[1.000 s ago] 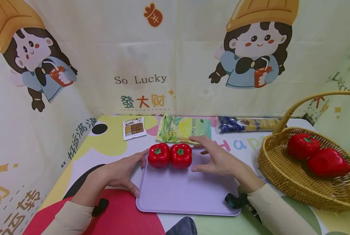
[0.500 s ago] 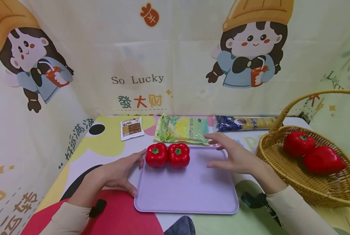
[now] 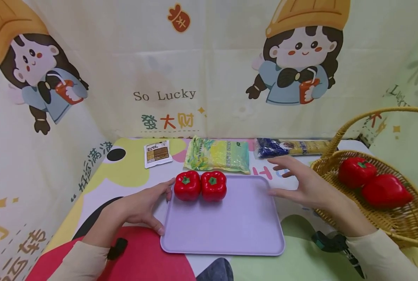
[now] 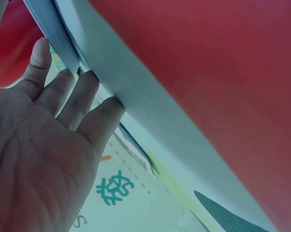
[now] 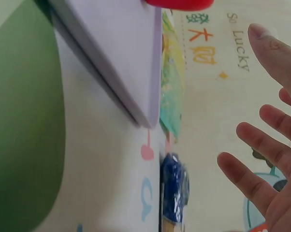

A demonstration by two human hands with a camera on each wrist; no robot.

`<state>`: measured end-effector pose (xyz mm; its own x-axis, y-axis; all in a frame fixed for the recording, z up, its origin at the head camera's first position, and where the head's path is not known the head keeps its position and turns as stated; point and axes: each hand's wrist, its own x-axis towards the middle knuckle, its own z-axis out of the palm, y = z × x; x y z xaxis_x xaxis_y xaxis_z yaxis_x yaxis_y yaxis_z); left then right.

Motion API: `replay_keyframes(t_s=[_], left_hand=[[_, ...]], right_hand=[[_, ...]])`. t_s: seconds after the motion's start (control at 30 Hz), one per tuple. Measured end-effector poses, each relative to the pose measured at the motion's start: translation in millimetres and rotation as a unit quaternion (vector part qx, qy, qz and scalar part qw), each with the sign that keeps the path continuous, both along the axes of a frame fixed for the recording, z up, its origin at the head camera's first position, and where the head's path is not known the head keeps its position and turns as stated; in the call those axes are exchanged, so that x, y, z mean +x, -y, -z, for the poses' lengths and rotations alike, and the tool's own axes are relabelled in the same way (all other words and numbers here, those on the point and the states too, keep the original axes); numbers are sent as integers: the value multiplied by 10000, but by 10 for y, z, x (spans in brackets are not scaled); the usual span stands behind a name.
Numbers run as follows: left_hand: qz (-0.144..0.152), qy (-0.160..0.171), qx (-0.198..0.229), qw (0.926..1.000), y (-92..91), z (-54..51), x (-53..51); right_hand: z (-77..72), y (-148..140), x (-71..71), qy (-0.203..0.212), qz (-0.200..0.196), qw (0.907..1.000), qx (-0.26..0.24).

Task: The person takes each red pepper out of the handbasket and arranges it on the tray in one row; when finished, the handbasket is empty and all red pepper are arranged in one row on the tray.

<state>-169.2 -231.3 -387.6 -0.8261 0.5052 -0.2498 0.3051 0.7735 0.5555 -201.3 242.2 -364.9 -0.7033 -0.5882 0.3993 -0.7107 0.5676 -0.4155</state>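
Two red bell peppers, a left one [image 3: 187,186] and a right one [image 3: 214,187], sit side by side in the back left part of a lilac tray [image 3: 226,230]. My left hand [image 3: 142,207] lies along the tray's left edge, fingers extended and thumb by the rim; it grips nothing. In the left wrist view its palm faces the camera with the fingers spread near the rim. Off the tray's right edge hovers my right hand [image 3: 310,187], fingers loosely spread and holding nothing. Two more red peppers [image 3: 357,171] lie in a wicker basket [image 3: 377,224] beyond that hand.
Along the back lie a small white packet [image 3: 157,153], a green-yellow bag [image 3: 217,154] and a long pasta packet [image 3: 293,147]. The basket's tall handle [image 3: 349,125] arches up at the right. A printed cloth wall [image 3: 223,78] stands behind the table.
My right hand has moved right, away from the peppers and past the tray's right edge, towards the basket. The left hand and both tray peppers have stayed in place.
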Motion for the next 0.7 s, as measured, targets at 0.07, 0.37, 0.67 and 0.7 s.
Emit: replay_keyframes(t_s=[0.07,0.37,0.67,0.7], left_hand=[[6,-2,-7,10000,-4,-5,-2],[-84,100,-6,9999,-1,-17,12],[-326,220,-135,9991,-8,1,6],[-328,212,-142,9991,-7,4,4]], right_hand=[[-1,-68,30,-18,116,9999,22],[-36,-252,120,-317,484,9983,117],[-67,-459,148,-725,458,9963,1],[-78,-481,155,-747,488,9960,-4]])
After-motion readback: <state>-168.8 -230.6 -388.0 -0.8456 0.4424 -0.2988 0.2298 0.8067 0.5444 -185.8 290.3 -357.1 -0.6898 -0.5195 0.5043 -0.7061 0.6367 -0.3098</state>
